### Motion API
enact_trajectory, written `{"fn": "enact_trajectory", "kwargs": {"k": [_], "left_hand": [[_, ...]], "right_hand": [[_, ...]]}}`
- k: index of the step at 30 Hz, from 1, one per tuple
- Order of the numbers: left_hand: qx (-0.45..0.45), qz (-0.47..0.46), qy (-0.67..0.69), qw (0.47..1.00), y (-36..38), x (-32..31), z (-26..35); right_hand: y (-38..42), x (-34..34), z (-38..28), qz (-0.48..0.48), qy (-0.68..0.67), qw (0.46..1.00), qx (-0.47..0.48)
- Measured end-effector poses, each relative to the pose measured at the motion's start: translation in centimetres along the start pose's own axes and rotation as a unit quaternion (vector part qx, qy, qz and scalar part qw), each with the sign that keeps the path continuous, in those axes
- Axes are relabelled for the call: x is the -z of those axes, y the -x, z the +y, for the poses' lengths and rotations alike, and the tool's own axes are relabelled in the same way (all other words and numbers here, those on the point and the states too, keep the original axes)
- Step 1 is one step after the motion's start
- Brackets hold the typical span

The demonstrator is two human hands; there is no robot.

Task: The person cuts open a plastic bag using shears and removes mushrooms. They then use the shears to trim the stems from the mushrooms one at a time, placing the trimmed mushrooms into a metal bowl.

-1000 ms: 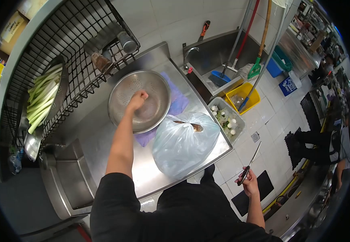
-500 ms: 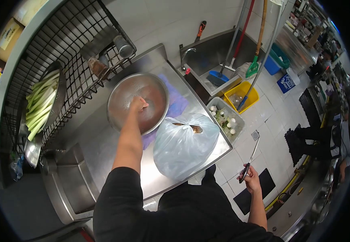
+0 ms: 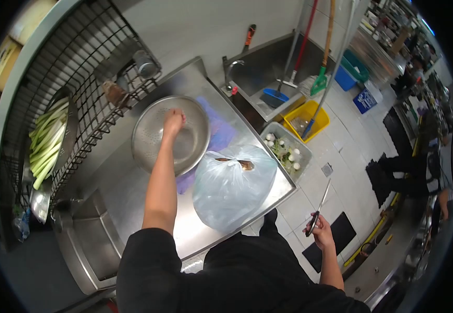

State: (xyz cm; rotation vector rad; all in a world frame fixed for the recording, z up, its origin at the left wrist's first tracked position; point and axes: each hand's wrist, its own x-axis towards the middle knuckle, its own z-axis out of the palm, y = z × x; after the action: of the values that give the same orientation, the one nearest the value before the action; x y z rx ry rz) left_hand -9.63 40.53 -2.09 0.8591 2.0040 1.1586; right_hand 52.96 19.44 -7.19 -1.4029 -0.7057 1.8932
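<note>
Beside the colander [image 3: 190, 143] sits a knotted plastic bag [image 3: 231, 193].

The bench [image 3: 132, 193] is surfaced in brushed metal and is bordered by a pale wall [image 3: 185, 31]. A black wire rack [image 3: 88, 68] is mounted at the left. A metal sink [image 3: 258, 73] with a faucet [image 3: 230, 70] is positioned beyond the bench. The floor [image 3: 336, 182] is laid with light tiles; a drain [image 3: 327, 169] is set into it.
</note>
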Motion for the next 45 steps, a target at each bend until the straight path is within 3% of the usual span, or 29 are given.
{"fn": "enact_trajectory", "kwargs": {"k": [2, 4, 6, 7, 8, 9, 10, 11, 12, 14, 18, 19, 20, 21, 23, 25, 26, 28, 29, 30, 31, 36, 39, 42, 43, 45], "left_hand": [[-0.138, 0.009, -0.034, 0.990, 2.3, -3.1, 3.5], [-0.320, 0.008, -0.141, 0.937, 3.7, -6.9, 5.3], [-0.603, 0.080, -0.191, 0.771, 7.4, -10.4, 8.2], [-0.604, 0.081, -0.193, 0.769, 9.5, -11.0, 9.4], [-0.463, -0.045, -0.168, 0.869, 11.9, -11.2, 10.5], [-0.300, -0.167, -0.137, 0.929, 13.9, -11.2, 11.4], [-0.302, -0.164, -0.141, 0.929, 15.4, -11.2, 12.0], [-0.234, -0.154, -0.278, 0.919, 16.8, -11.1, 12.5], [-0.161, -0.139, -0.409, 0.887, 18.2, -11.0, 12.6], [-0.139, -0.122, -0.566, 0.804, 18.8, -11.1, 7.6], [-0.163, -0.132, -0.576, 0.790, 22.0, -9.5, 2.2], [-0.150, -0.114, -0.452, 0.872, 23.1, -8.9, 1.8], [-0.136, -0.090, -0.318, 0.934, 24.0, -8.3, 1.4], [-0.129, -0.080, -0.321, 0.935, 25.2, -7.5, 1.5], [-0.070, -0.052, -0.164, 0.983, 28.2, -6.1, 2.7], [-0.084, -0.016, -0.160, 0.983, 31.3, -5.5, 4.4], [-0.095, -0.009, -0.163, 0.982, 33.0, -5.4, 5.7], [-0.103, 0.015, -0.166, 0.981, 34.7, -5.7, 6.3], [-0.156, 0.026, -0.189, 0.969, 35.4, -5.8, 6.3], [-0.209, 0.037, -0.212, 0.954, 36.0, -6.0, 6.3], [-0.205, 0.052, -0.211, 0.954, 36.7, -6.1, 6.3], [-0.243, 0.103, -0.293, 0.919, 38.6, -3.9, 5.8], [-0.243, 0.116, -0.291, 0.918, 39.7, -2.5, 5.0], [-0.224, 0.100, -0.244, 0.938, 40.3, -0.9, 4.2], [-0.213, 0.073, -0.213, 0.951, 40.2, -0.5, 4.3], [-0.253, 0.050, -0.183, 0.949, 39.9, -0.4, 4.5]], "right_hand": [[-0.3, -0.1, -0.4, -0.013, 0.014, 1.000, 0.007], [-0.6, -0.3, -1.0, -0.003, 0.014, 1.000, 0.001], [-1.7, -1.0, -1.6, 0.012, 0.035, 0.999, 0.011], [-2.0, -0.9, -1.9, 0.010, 0.033, 0.999, 0.013], [-2.4, -0.7, -2.2, 0.006, 0.047, 0.999, 0.019], [-2.9, -0.6, -2.5, 0.001, 0.061, 0.998, 0.026], [-2.9, -1.0, -3.2, -0.003, 0.058, 0.998, 0.028], [-2.8, -1.4, -3.9, -0.026, 0.080, 0.995, 0.052], [-2.7, -2.0, -4.6, -0.049, 0.101, 0.991, 0.077], [-2.6, -2.8, -6.1, -0.086, 0.114, 0.986, 0.085], [-4.4, -3.1, -7.3, -0.228, 0.202, 0.944, 0.125], [-4.5, -3.7, -7.9, -0.238, 0.201, 0.942, 0.122], [-4.6, -4.3, -8.8, -0.303, 0.179, 0.933, 0.074], [-4.6, -5.1, -9.6, -0.367, 0.158, 0.917, 0.024], [-4.8, -6.5, -10.5, -0.448, 0.153, 0.881, 0.004], [-4.8, -8.5, -10.6, -0.571, -0.016, 0.802, -0.172], [-5.1, -9.5, -10.1, -0.597, -0.012, 0.772, -0.218], [-6.2, -11.9, -8.8, -0.623, -0.038, 0.728, -0.284], [-6.6, -13.2, -8.0, -0.634, -0.070, 0.690, -0.342], [-6.8, -14.7, -7.4, -0.629, -0.097, 0.700, -0.323], [-6.6, -16.5, -7.3, -0.625, -0.123, 0.709, -0.303], [-8.8, -21.3, -6.1, -0.683, -0.111, 0.659, -0.294], [-10.7, -20.4, -4.9, -0.721, -0.034, 0.643, -0.258], [-10.5, -19.7, -6.6, -0.709, 0.110, 0.665, -0.207], [-9.8, -19.9, -6.6, -0.706, 0.112, 0.667, -0.209], [-7.8, -20.9, -5.7, -0.682, -0.025, 0.677, -0.275]]}}
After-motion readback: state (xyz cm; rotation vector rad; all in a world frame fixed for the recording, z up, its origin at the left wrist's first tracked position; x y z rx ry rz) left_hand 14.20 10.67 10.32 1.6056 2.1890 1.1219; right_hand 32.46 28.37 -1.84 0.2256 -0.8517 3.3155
